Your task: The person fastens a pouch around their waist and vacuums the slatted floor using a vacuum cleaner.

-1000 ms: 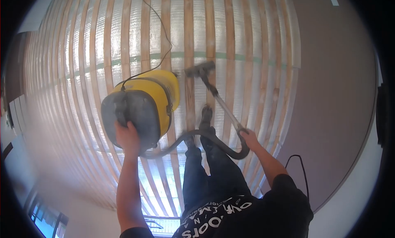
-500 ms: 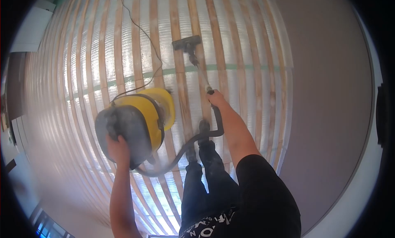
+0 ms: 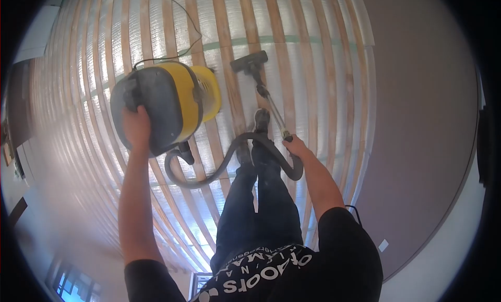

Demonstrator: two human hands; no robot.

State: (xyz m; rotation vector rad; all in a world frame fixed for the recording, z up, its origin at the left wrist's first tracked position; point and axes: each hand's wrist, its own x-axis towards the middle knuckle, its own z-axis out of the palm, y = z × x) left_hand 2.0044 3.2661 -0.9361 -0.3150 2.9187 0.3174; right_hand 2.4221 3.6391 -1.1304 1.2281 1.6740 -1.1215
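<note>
Left hand (image 3: 137, 129) curls round the handle (image 3: 134, 92) of a black-topped yellow vacuum (image 3: 187, 99); right hand (image 3: 296, 145) grips its silvery wand (image 3: 276, 114), dark nozzle (image 3: 250, 62) beyond.

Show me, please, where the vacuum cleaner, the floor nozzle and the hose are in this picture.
Vacuum cleaner (image 3: 165, 108): head view, on its dark top.
Floor nozzle (image 3: 249, 62): head view, on the middle of its wide head.
Hose (image 3: 225, 163): head view, partway along its curve.
</note>
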